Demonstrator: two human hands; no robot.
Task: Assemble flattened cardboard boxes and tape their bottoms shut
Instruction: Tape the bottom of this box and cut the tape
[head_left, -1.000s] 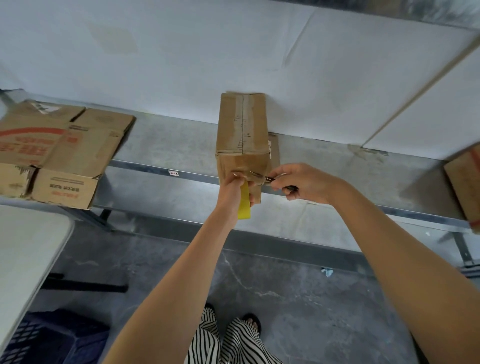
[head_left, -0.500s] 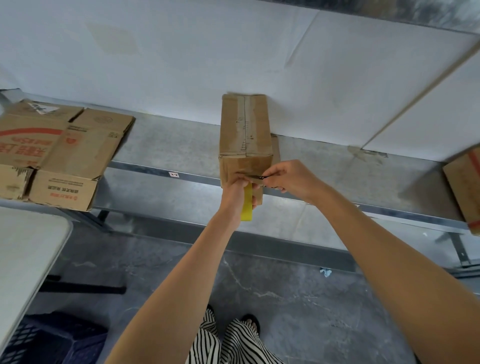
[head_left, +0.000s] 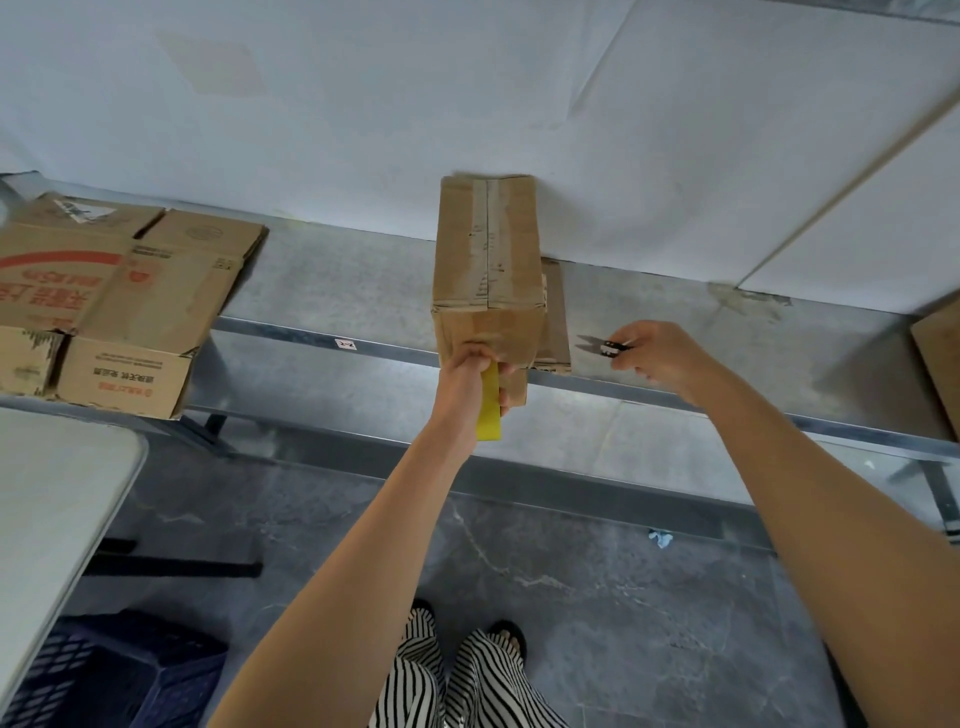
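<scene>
Box (head_left: 488, 244), left hand (head_left: 465, 379) gripping yellow tape (head_left: 488, 415) against its front; right hand (head_left: 660, 353) pinching snips (head_left: 597, 344) nearby

Matt brown cardboard box (head_left: 487, 244) on a dull, smooth metal shelf (head_left: 363, 291).

My left hand (head_left: 467, 376) and right hand (head_left: 662, 356) are bare, and so are both forearms (head_left: 358, 540), right up to the edge of the view. I wear loose trousers (head_left: 467, 686) with narrow black and white stripes running down the legs. Under the hems, the rounded tips of dark shoes (head_left: 511, 633) peek out, one on each foot.
</scene>
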